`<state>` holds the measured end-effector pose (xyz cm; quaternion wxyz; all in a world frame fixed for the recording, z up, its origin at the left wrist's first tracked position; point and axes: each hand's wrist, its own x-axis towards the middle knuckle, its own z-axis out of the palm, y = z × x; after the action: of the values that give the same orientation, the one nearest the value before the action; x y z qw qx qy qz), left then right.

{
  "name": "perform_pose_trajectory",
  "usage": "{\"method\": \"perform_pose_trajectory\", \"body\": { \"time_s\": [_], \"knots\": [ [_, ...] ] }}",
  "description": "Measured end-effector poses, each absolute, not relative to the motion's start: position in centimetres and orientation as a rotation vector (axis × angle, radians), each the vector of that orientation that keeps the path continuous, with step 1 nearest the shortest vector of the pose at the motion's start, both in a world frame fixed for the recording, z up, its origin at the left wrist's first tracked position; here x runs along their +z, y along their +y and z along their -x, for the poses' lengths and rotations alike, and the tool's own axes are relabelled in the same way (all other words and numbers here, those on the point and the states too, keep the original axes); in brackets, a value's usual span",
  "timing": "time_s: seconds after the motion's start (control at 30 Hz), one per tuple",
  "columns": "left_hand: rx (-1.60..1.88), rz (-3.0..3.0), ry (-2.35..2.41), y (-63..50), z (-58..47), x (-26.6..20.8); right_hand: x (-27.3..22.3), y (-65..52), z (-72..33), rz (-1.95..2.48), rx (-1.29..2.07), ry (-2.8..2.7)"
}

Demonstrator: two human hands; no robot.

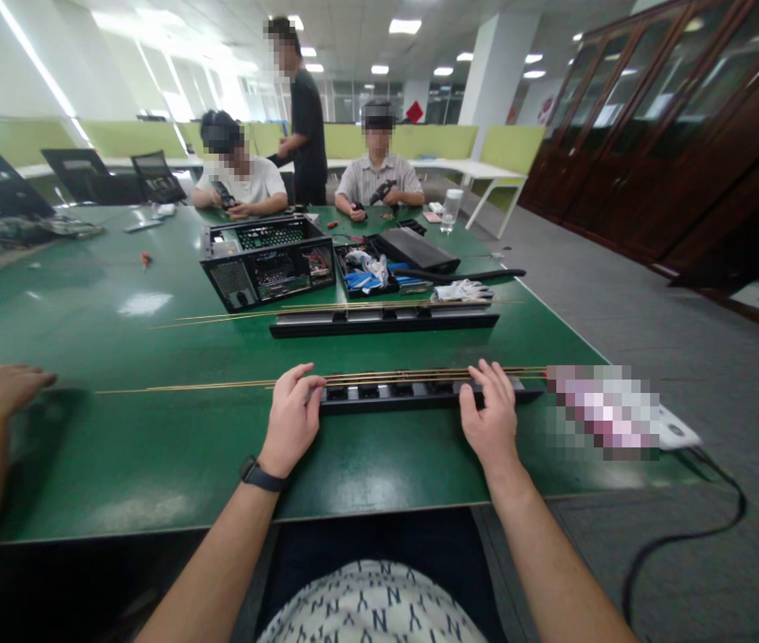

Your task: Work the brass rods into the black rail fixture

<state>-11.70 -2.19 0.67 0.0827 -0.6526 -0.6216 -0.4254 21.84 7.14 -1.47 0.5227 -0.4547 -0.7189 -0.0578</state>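
Thin brass-coloured rods (389,379) lie lengthwise over a long black tray-like rail (393,402) in front of me. My left hand (292,415), with a dark band on its wrist, is at the rail's left end; its thumb and fingers are apart beside the rods. At the right part of the rail, my right hand (492,411) has its fingers spread over the rods, thumb held away. Some rods stick out well past my left hand. Whether either hand presses on the rods is hard to make out.
Behind is a second black rail (386,323) with rods. Farther back stand an open computer case (269,268) and a box of gloves (367,272). A white power strip (678,429) lies right. Another person's hand (1,388) is at left; several people are across the table.
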Motion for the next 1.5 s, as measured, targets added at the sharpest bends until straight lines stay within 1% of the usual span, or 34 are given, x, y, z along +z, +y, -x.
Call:
{"method": "perform_pose_trajectory", "body": {
  "time_s": [1.5],
  "knots": [
    [-1.24,1.976,-1.841,-2.0,11.6,0.6,-1.6,7.2,-21.9,1.118,-0.123,-1.714]
  ]
}}
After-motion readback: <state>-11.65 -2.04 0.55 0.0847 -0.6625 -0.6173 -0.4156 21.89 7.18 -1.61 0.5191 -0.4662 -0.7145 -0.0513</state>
